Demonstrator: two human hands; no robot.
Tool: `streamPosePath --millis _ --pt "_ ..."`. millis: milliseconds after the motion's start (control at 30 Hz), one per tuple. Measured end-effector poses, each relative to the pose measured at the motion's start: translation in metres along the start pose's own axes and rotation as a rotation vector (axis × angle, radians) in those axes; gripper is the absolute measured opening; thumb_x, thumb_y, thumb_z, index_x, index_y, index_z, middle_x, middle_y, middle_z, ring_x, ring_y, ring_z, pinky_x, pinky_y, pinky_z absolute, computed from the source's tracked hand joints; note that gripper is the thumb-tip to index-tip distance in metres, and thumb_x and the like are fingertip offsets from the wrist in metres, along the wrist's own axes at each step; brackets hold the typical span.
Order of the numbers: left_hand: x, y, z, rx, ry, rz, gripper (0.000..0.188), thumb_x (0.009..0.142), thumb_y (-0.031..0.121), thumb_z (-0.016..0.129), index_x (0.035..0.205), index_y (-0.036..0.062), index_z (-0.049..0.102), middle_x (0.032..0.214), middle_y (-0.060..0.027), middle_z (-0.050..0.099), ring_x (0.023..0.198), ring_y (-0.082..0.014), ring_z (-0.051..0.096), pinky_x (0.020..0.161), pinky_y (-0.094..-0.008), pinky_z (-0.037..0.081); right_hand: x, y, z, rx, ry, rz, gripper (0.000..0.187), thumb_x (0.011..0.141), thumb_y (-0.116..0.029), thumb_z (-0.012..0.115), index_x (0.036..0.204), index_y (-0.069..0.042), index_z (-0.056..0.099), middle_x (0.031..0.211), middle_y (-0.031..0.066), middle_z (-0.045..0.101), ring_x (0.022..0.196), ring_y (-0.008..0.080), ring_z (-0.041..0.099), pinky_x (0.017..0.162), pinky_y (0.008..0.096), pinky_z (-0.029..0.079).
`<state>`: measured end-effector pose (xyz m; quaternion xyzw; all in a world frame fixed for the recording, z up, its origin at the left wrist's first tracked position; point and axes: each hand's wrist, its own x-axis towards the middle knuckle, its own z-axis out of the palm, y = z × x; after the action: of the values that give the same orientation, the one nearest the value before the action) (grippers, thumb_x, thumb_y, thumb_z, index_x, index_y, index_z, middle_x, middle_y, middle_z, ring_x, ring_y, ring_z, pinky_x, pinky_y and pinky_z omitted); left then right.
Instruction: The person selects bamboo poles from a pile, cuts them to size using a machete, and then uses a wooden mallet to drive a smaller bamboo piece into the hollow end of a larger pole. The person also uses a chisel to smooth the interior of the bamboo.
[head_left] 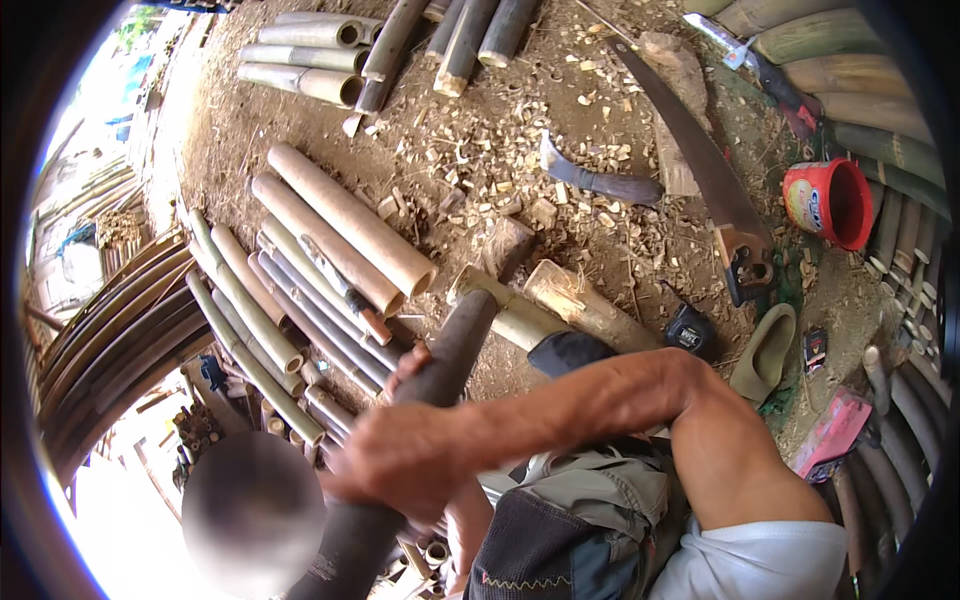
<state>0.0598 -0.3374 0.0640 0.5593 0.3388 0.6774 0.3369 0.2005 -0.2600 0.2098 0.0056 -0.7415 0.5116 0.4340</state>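
Observation:
A dark bamboo pole (460, 340) slants up from the lower left, its far end by a pale bamboo piece (515, 325) on the ground. My right hand (400, 450), smeared a little by motion, is closed around the pole. Beyond the pole, fingers of my left hand (408, 372) curl against it; the rest of that hand is mostly hidden by the pole and my right hand. Beside these fingers lie several cut bamboo lengths (335, 215), with a knife-like tool (372, 325) on top of them.
A handsaw (690, 140), a short curved blade with a dark handle (610, 183), a red bucket (850, 205), a tape measure (690, 328), an olive clog (765, 350) and a pink box (835, 430) lie rightward. Bamboo stacks (300, 60) line the edges; wood chips litter the dirt.

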Motion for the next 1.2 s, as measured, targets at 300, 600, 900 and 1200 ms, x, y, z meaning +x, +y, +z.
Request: streamPosePath --millis 300,600,900,1200 --pt "0.007 0.013 -0.001 0.106 0.051 -0.16 0.055 0.071 0.018 0.078 0.119 -0.0008 0.056 0.11 -0.0218 0.064 0.11 -0.0333 0.06 0.104 -0.054 0.042 -0.013 -0.012 0.004 -0.02 0.178 -0.151 0.048 0.059 -0.02 0.075 0.099 -0.001 0.057 0.075 0.0179 0.062 0.064 0.0349 0.066 0.063 0.0471 0.056" --pt "-0.001 0.009 -0.002 0.112 0.24 -0.187 0.061 0.074 0.029 0.075 0.124 0.0014 0.052 0.109 -0.0179 0.062 0.106 -0.0311 0.059 0.102 -0.0498 0.043 0.011 -0.002 -0.009 -0.047 0.016 0.009 0.052 0.053 -0.018 0.081 0.095 -0.003 0.055 0.07 0.0096 0.059 0.062 0.0288 0.063 0.057 0.043 0.052" --pt "-0.005 0.013 -0.008 0.136 0.236 -0.213 0.066 0.071 0.031 0.08 0.123 0.0033 0.05 0.109 -0.0151 0.06 0.107 -0.0291 0.058 0.102 -0.0472 0.043 0.015 -0.005 -0.004 -0.042 0.062 0.057 0.049 0.056 -0.022 0.077 0.094 -0.002 0.056 0.072 0.017 0.062 0.065 0.0345 0.067 0.06 0.0458 0.054" --pt "-0.001 0.019 -0.013 0.13 0.241 -0.204 0.07 0.068 0.032 0.085 0.122 0.0052 0.049 0.11 -0.0122 0.058 0.109 -0.0271 0.057 0.103 -0.0446 0.043 0.01 -0.019 -0.002 -0.076 -0.06 -0.036 0.043 0.063 -0.02 0.075 0.095 -0.002 0.054 0.076 0.0133 0.061 0.065 0.0292 0.065 0.056 0.0468 0.052"
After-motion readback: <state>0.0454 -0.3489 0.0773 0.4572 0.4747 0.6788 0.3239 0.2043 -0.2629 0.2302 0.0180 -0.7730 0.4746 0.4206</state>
